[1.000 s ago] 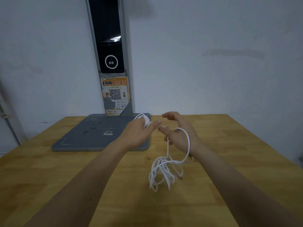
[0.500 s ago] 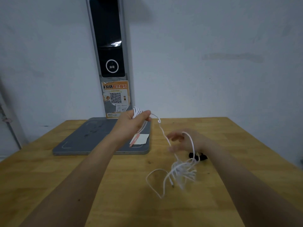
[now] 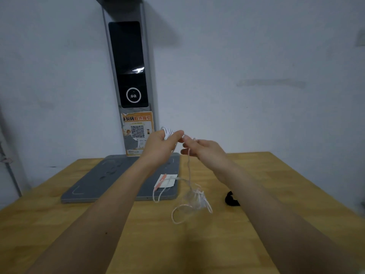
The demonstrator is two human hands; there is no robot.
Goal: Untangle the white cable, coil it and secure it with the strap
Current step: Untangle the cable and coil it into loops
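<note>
Your left hand (image 3: 161, 144) grips several finished loops of the white cable (image 3: 189, 196); your right hand (image 3: 205, 151) pinches the strand at its 3 o'clock. You're mid-coiling. Next, wind up the loose tangle dangling toward the bench (image 3: 276, 175), then fetch the black strap (image 3: 231, 199) at 4 o'clock.

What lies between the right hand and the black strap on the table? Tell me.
Nothing visible. The right hand pinches the white cable in the air; the black strap lies on the wooden table beside the right forearm, apart from the cable's tangle.
</note>
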